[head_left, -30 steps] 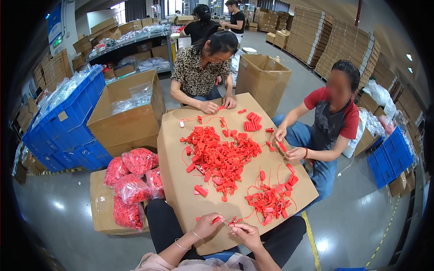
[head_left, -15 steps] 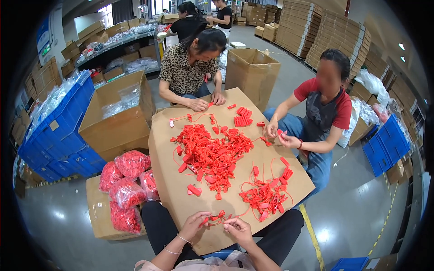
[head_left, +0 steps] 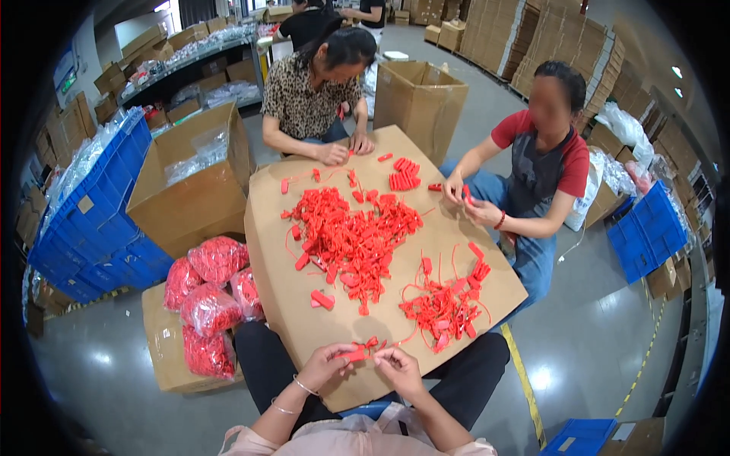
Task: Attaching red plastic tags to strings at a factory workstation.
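Note:
Over the near edge of the cardboard tabletop, my left hand [head_left: 325, 365] is closed on a small, flat red plastic piece [head_left: 354, 355] with a thin red cord. Close on its right, my right hand [head_left: 399, 371] has its thumb and fingers pinched at the red cord, whose end is too small to make out. A knotted red bit [head_left: 372, 343] shows between the two hands. Ahead lies a large tangled heap of red corded pieces [head_left: 346, 235], with a smaller heap [head_left: 441, 308] to the right. A loose pair of red and pink pieces [head_left: 322, 299] lies nearer to me.
Two co-workers handle similar red pieces across the table [head_left: 293, 342] and at its right side. Neat rows of red pieces [head_left: 404, 175] lie near the far corner. Filled plastic bags [head_left: 211, 310] sit on a carton at left, by an open carton [head_left: 186, 205] and blue crates [head_left: 99, 220].
The view has tipped slightly, so the table sits higher. My left hand has turned the red plastic piece so more of it shows; both hands stay close together.

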Demonstrator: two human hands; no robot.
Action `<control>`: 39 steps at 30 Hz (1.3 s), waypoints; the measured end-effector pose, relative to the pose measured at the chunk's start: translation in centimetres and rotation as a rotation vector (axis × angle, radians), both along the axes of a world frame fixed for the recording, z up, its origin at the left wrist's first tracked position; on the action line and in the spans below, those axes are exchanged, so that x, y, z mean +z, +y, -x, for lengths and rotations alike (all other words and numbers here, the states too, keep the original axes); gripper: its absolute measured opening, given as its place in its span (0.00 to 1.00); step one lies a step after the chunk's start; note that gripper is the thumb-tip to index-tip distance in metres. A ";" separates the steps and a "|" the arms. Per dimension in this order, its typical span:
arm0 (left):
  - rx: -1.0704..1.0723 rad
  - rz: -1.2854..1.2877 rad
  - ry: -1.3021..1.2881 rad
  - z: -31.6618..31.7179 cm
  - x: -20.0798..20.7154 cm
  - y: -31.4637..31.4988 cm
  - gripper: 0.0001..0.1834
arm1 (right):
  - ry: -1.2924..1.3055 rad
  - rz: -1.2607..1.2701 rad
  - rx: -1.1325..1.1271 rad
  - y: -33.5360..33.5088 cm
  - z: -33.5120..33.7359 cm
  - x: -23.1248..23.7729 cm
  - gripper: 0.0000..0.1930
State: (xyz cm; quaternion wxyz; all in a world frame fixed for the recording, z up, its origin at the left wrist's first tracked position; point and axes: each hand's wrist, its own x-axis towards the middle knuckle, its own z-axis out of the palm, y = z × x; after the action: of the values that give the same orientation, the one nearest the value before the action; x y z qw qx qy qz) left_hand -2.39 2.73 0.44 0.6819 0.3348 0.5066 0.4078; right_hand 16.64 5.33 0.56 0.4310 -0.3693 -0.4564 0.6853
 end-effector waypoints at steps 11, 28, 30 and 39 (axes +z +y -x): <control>-0.122 -0.190 0.099 -0.9 1.9 1.0 0.14 | -0.587 -0.660 -0.001 2.0 -0.7 2.4 0.05; -0.236 -0.195 0.078 -1.1 1.7 0.5 0.16 | -0.728 -0.810 0.129 1.4 -1.3 3.1 0.05; -0.237 -0.216 0.085 -1.2 1.6 0.5 0.16 | -0.728 -0.798 0.131 1.3 -1.2 3.1 0.05; -0.249 -0.211 0.070 -1.4 1.5 0.4 0.16 | -0.735 -0.788 0.047 1.0 -0.9 2.8 0.05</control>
State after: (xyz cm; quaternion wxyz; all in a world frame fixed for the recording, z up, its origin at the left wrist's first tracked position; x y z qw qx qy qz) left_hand -1.01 3.14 1.89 0.6702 0.4787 0.4390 0.3591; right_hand 17.58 6.30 3.35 0.3332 -0.3848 -0.8078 0.2972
